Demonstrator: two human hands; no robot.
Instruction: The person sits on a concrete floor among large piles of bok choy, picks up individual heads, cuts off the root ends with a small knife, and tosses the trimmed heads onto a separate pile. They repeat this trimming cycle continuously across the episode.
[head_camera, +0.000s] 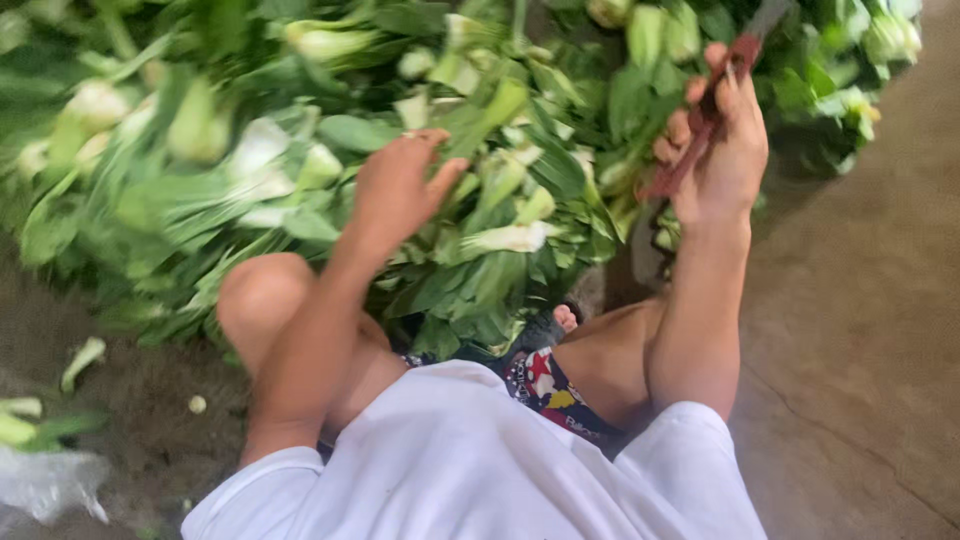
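Observation:
A big heap of leafy greens with pale white stems (300, 150) fills the upper part of the head view. My left hand (400, 185) reaches into the middle of the heap, fingers apart and resting on the leaves, holding nothing that I can see. My right hand (720, 140) is raised at the heap's right side, fingers closed around a knife with a dark red handle (700, 125). The blade points up past the frame's top and is blurred.
I squat with my knees (262, 295) close to the heap, in a white shirt. A brown concrete floor (860, 330) runs along the right. Loose leaf trimmings (80, 362) and a crumpled clear plastic bag (50, 485) lie at the lower left.

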